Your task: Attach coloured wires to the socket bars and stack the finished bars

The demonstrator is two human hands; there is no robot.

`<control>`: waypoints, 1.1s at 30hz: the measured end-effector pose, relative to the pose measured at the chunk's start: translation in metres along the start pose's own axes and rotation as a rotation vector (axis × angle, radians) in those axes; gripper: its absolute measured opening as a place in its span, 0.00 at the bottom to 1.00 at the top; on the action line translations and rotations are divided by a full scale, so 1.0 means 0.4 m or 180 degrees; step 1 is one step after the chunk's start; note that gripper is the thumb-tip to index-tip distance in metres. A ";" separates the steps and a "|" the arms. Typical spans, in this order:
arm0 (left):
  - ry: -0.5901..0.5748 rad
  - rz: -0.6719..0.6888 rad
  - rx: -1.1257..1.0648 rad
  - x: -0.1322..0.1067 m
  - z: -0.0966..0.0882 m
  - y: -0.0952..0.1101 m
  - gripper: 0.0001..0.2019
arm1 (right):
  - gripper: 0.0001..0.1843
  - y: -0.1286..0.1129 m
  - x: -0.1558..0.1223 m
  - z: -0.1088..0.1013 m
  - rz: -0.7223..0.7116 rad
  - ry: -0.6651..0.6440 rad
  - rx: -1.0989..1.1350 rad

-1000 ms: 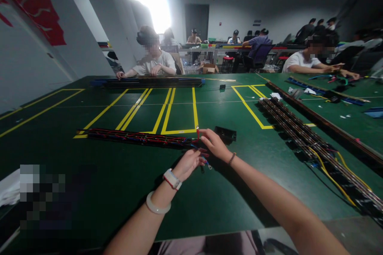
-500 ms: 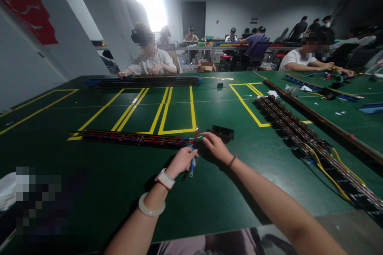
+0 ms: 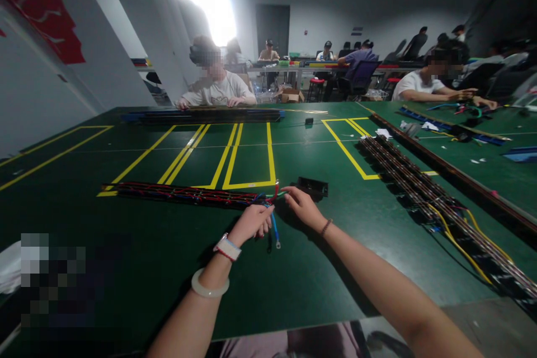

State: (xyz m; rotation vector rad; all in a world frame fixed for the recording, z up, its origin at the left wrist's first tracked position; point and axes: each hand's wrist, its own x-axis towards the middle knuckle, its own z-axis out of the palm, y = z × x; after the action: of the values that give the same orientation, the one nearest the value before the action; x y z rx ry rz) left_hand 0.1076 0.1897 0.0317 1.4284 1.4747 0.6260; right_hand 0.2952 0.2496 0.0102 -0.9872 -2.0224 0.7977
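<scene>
A long black strip assembly [image 3: 184, 194] laced with red and blue wires lies across the table in front of me. Loose wires with metal lugs fan out at its right end. My right hand [image 3: 305, 208] pinches the green wire [image 3: 274, 195] there. A red wire [image 3: 276, 190] sticks up beside it, its lug at the top. My left hand [image 3: 254, 222] is at the strip's end, fingers bent and apart, apparently holding nothing. Just right of its fingertips, the blue wire [image 3: 275, 226] hangs towards me with a ring lug. Behind my right hand sits a small black box-like part [image 3: 312, 186].
Several copper-coloured strips [image 3: 415, 184] with yellow wires lie at the right. Beyond yellow tape outlines [image 3: 251, 184], a person [image 3: 218, 86] sits behind dark bars [image 3: 205, 116]. Another person [image 3: 423, 81] handles wires at the far right. A small black block [image 3: 309, 121] stands further back.
My left hand has moved slightly left and its fingers have come off the blue wire, which now hangs further right. My right hand stays on the green wire.
</scene>
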 end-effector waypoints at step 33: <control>0.2159 0.1256 0.1971 0.062 -0.014 -0.090 0.20 | 0.18 -0.125 -0.035 0.012 -0.0578 -0.0397 -0.2763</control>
State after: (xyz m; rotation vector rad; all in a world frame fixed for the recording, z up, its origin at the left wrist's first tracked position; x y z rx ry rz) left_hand 0.0896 0.2080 -0.0039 2.1538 2.0434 1.0244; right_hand 0.2784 0.2113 0.0413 -1.1867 -2.5743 -0.1712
